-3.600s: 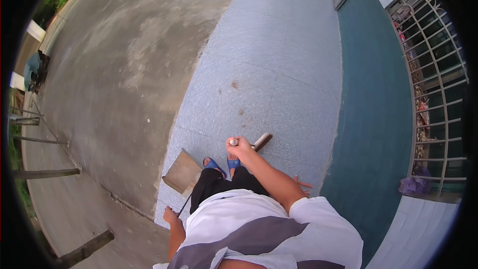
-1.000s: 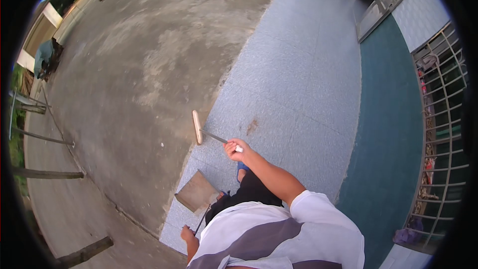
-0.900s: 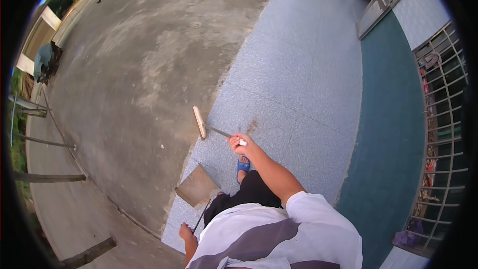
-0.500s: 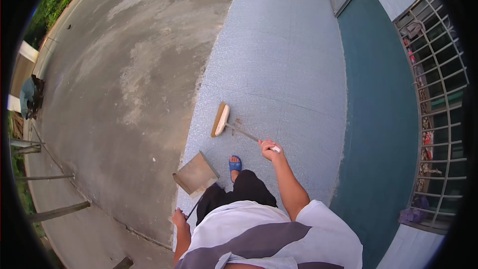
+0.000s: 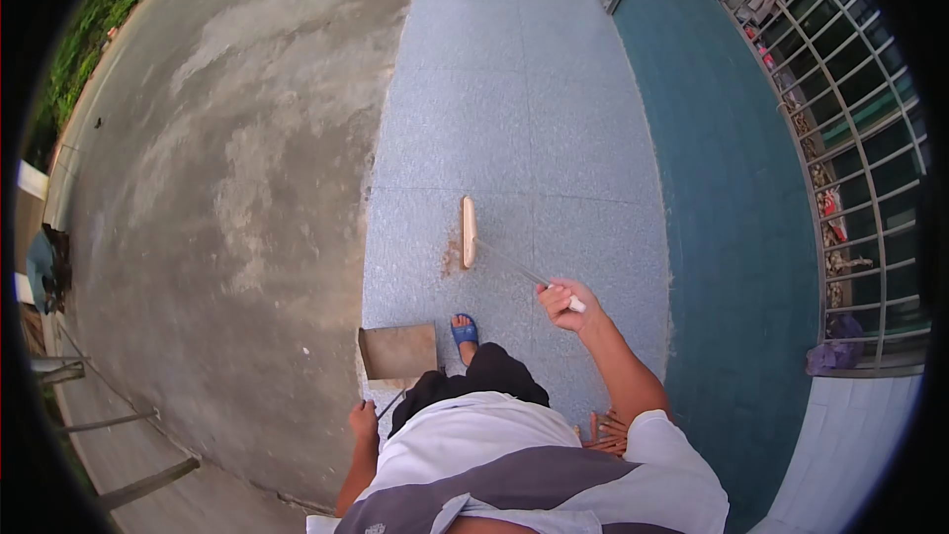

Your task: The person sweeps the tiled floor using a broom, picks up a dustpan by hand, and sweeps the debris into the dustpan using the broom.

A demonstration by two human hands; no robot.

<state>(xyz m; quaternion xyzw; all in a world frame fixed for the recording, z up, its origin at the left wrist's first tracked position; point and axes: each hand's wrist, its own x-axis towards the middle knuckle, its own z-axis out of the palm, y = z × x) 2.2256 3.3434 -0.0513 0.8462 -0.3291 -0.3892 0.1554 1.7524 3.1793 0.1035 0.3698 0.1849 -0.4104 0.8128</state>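
My right hand (image 5: pixel 563 304) grips the white end of a long broom handle. The broom head (image 5: pixel 469 231) rests on the grey tiled walkway (image 5: pixel 514 119), right beside a small reddish-brown dirt patch (image 5: pixel 454 255). My left hand (image 5: pixel 363 419), low at my side, holds the thin handle of a brown dustpan (image 5: pixel 398 352). The pan sits flat on the tiles just left of my blue sandal (image 5: pixel 464 331).
Bare concrete ground (image 5: pixel 217 168) lies left of the walkway. A dark teal floor strip (image 5: pixel 732 198) runs along the right, bounded by a metal railing (image 5: pixel 840 119) with a purple cloth (image 5: pixel 835 356) at its base. Wooden poles (image 5: pixel 109 422) lie at lower left.
The broom head swung from the walkway's left edge across to the brown patch in front of me. The dustpan dropped flatter beside my foot. My view turned right.
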